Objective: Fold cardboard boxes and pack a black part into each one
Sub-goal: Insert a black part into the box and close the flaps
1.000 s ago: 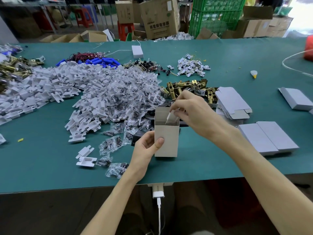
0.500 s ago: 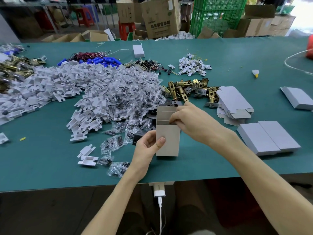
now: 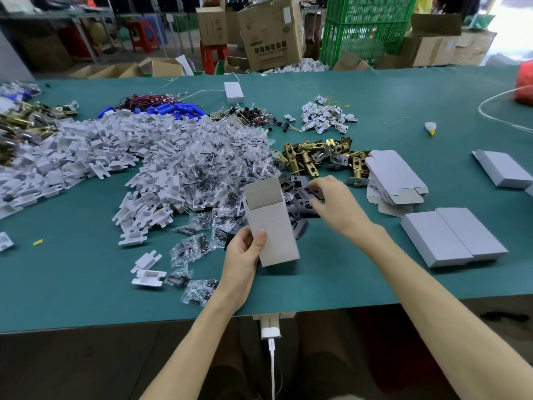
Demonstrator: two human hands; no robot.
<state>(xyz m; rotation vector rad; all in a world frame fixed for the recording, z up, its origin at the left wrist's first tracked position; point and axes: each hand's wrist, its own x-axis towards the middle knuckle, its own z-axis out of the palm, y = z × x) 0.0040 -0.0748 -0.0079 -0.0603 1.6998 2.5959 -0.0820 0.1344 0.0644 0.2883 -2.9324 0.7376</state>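
Note:
My left hand (image 3: 245, 255) grips a small grey cardboard box (image 3: 272, 223), held upright and tilted left, its top flaps open. Just right of the box lies a heap of black parts (image 3: 300, 194). My right hand (image 3: 334, 206) rests on that heap with its fingers curled around one black part. A stack of flat unfolded box blanks (image 3: 395, 180) lies to the right, and two closed boxes (image 3: 452, 235) sit side by side near the front right.
The green table (image 3: 86, 284) carries a big pile of white plastic pieces (image 3: 86, 157), bagged small parts (image 3: 219, 168), brass latches (image 3: 317, 154), blue cells with wires (image 3: 167, 108) and another closed box (image 3: 504, 168) at far right. Cartons and a green crate (image 3: 366, 27) stand behind.
My right hand has left the box's top flaps and moved right onto the black parts. My left hand has tilted the box to the left.

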